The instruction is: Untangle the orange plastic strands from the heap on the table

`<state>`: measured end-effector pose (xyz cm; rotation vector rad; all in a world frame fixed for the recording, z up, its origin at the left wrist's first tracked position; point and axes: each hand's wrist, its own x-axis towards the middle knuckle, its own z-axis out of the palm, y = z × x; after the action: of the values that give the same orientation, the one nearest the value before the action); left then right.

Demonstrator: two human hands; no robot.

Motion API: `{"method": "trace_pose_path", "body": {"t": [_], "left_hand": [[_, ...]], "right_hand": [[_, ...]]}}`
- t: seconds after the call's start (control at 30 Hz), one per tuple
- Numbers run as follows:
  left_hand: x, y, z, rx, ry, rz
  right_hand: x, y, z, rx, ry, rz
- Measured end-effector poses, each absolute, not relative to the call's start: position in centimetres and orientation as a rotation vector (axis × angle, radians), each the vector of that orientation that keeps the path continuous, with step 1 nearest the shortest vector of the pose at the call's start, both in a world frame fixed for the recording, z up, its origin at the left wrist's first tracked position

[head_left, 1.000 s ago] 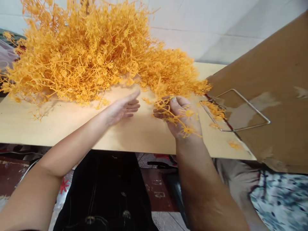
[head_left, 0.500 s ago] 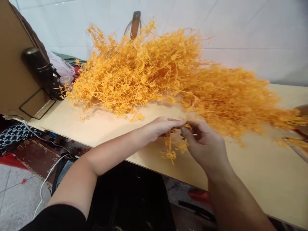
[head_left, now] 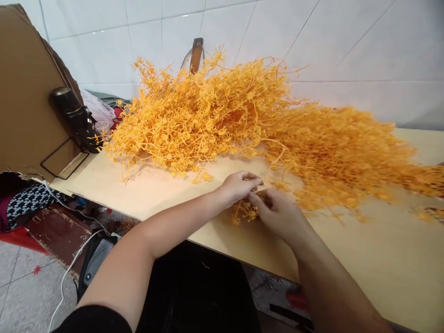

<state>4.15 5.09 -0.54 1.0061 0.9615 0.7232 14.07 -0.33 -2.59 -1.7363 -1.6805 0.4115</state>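
A small orange plastic sprig (head_left: 247, 212) sat between the two hands at the front of the table, its thin branching stems and tiny knobbed tips dangling just above the board. It matched the material of the large orange heap (head_left: 243, 120) directly behind it: fine, wiry, tangled strands in a uniform yellow-orange, piled high at the left and trailing low toward the right edge. The left hand (head_left: 238, 186) had its fingers drawn together, pinching the top of the sprig. The right hand (head_left: 277, 213) met it fingertip to fingertip, thumb and forefinger closed on the same piece. Both rested low over the pale wooden table (head_left: 364, 268). A brown cardboard sheet (head_left: 26, 92) stood at the left end with a black cylindrical object (head_left: 72, 113) beside it. White wall tiles (head_left: 347, 46) backed the table. A white cable (head_left: 69, 268) ran across the floor below.
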Motion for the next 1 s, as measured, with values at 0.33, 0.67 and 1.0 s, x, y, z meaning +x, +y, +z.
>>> {"method": "trace_pose_path", "body": {"t": [0.33, 0.67, 1.0], "left_hand": [[6.0, 7.2, -1.4, 1.125, 0.965, 0.936], [7.6, 8.9, -2.0, 1.309, 0.953, 0.991], [6.3, 11.0, -0.6, 1.245, 1.056, 1.163]], "right_hand": [[13.3, -0.5, -2.6, -1.531, -1.540, 0.548], [13.1, -0.4, -2.3, -1.581, -1.477, 0.458], [10.2, -5.4, 0.9, -1.281, -1.427, 0.758]]}}
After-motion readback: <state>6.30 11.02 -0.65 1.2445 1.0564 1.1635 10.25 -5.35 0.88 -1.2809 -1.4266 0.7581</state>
